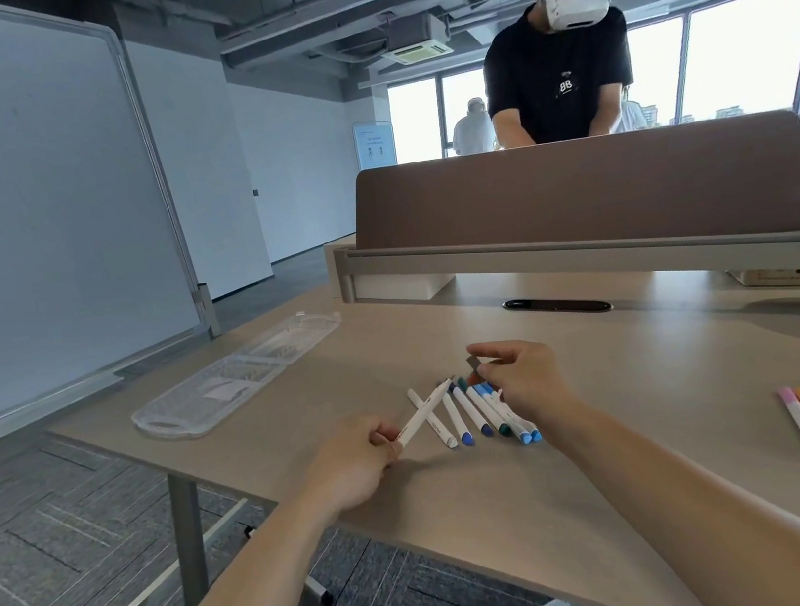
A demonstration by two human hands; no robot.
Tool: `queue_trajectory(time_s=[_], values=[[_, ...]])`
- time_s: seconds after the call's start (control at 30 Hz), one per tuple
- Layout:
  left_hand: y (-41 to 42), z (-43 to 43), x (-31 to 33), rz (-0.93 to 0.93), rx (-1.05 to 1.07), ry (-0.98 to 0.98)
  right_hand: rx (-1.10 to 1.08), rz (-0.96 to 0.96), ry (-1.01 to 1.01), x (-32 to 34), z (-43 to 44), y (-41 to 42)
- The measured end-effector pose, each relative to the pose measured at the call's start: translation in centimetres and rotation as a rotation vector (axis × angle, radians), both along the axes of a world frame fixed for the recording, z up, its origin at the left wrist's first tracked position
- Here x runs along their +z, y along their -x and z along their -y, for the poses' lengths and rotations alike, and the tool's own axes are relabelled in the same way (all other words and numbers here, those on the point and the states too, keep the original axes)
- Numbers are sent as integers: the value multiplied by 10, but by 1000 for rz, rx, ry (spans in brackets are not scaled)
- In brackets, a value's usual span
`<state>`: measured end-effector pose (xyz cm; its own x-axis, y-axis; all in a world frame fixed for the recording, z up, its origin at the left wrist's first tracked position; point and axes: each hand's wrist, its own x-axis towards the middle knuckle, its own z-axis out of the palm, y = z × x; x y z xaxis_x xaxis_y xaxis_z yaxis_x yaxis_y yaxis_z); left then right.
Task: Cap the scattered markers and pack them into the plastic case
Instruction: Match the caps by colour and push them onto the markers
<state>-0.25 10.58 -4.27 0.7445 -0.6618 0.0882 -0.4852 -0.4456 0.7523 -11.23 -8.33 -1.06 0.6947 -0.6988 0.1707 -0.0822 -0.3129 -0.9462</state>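
Marker (422, 413) is gripped low by the left hand (354, 465), long axis slanted toward the right hand (529, 382); a cap (474, 361) is pinched there. Its tip is seen just short of the cap.

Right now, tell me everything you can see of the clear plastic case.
The plastic case is clear and ribbed, lying opened flat in two hinged halves on the table, at its far left. The nearer half has a handle slot at its end and a pale label-like patch in its middle. It looks empty. Only the table touches it; the left hand and right hand work apart from it, to its right.
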Motion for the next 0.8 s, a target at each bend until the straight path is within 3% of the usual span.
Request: queue_trajectory(time_s=[0.23,0.8], values=[[1,-1,1,12,-14,-6,-56,96,-167,1,-6,-3],[2,-1,1,78,-24,-65,1,33,-112,-5,-9,-5]])
